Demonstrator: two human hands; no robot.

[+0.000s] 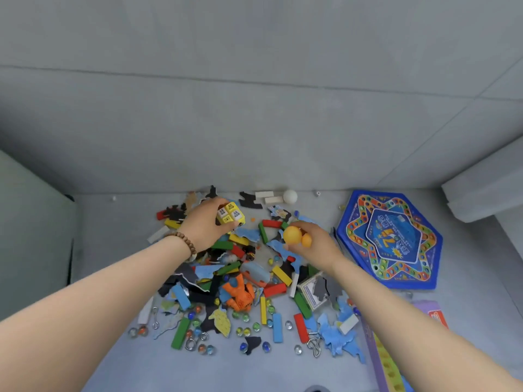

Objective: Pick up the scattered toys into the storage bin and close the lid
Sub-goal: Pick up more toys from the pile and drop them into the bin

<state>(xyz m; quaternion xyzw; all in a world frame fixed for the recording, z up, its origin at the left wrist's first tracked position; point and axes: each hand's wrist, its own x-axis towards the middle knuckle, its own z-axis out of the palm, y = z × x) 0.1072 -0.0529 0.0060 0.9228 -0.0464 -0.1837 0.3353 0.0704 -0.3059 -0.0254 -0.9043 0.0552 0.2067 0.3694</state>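
Note:
A heap of toys covers the grey floor: coloured wooden blocks, glass marbles, blue puzzle pieces and an orange figure. My left hand, with a bead bracelet on the wrist, grips a yellow cube with white stickers at the far side of the heap. My right hand holds two orange balls just above the heap's right side. No storage bin shows in view.
A blue hexagonal game board lies to the right. A white ball and pale blocks rest by the back wall. A card box sits in the heap, a purple box at bottom right, metal ring puzzles nearby.

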